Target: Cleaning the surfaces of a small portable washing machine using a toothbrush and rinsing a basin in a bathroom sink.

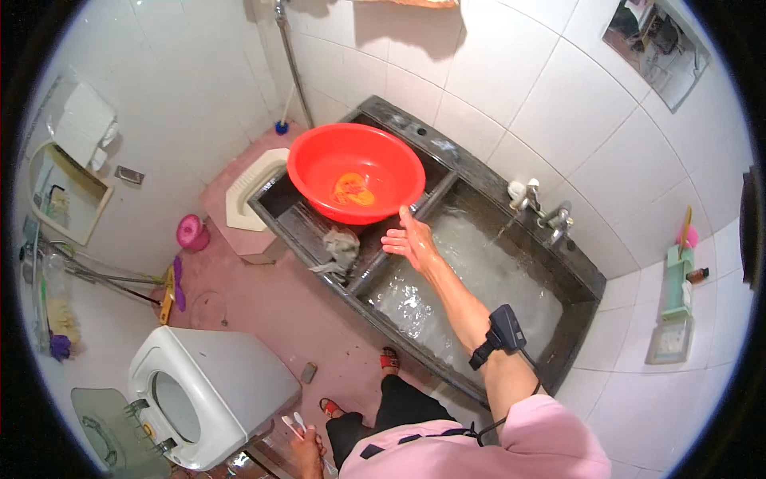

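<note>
Red basin (311, 164): sits over the left bay of the dark sink (373, 286), tilt uncertain, an orange-yellow patch on its floor. Right hand (412, 241) at its near right rim, fingers spread, nothing grasped; contact with the rim can't be told. Left hand (306, 453), low by the trousers, closed round slim pale sticks (292, 428), kind unclear. Grey cloth (341, 246) lies in the left bay, below the basin. Right bay holds cloudy water (487, 263), under the taps (557, 220). Step, as I judge it: placing or steadying the basin. Next move likely calls for hooking fingers over the rim; one-handed, it could tip.
</note>
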{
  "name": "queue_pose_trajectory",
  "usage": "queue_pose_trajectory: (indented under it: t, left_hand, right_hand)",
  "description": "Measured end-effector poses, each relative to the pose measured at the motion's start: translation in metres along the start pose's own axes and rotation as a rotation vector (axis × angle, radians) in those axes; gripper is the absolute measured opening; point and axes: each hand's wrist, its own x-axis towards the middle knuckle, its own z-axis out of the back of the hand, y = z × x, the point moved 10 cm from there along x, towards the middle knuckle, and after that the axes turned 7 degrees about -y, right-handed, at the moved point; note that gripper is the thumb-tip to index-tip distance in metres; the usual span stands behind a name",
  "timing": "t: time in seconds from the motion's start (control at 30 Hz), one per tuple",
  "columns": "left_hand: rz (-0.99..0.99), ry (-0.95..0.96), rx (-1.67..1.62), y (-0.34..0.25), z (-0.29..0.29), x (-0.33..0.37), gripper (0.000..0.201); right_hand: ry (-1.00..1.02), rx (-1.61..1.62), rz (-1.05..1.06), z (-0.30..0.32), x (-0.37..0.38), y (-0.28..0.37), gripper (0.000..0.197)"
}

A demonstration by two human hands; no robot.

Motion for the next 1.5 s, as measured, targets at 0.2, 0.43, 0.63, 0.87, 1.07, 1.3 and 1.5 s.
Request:
queue_pose_trajectory:
  t: [0.2, 0.43, 0.63, 0.87, 1.07, 1.3, 1.5]
  left_hand:
    - [-0.099, 0.079, 0.022, -0.048, -0.032, -0.02, 0.015]
    - [-0.377, 0.137, -0.073, -0.147, -0.093, -0.014, 0.021]
    - [-0.384, 0.421, -0.173, -0.215, -0.16, -0.055, 0.033]
    - [-0.215, 0.799, -0.136, -0.192, -0.275, -0.103, 0.039]
    - [-0.379, 0.695, 0.204, -0.15, -0.34, -0.083, 0.014]
    - [-0.251, 0.629, 0.162, -0.107, -0.369, -0.056, 0.014]
    - [-0.159, 0.604, 0.173, -0.081, -0.389, -0.054, 0.012]
  right_hand:
    - [-0.18, 0.021, -0.09, -0.036, 0.05, -0.028, 0.07]
    - [-0.059, 0.259, 0.015, -0.032, 0.02, -0.002, 0.03]
    - [0.074, 0.378, 0.056, 0.092, -0.081, -0.009, 0.026]
    - [-0.162, 0.275, 0.094, 0.243, -0.15, -0.048, 0.032]
    - [-0.298, 0.131, 0.109, 0.306, -0.148, -0.05, 0.042]
    - [-0.67, -1.147, 1.202, 0.211, -0.207, 0.178, 0.044]
    - [-0.595, -1.593, 0.729, 0.189, -0.109, 0.263, 0.049]
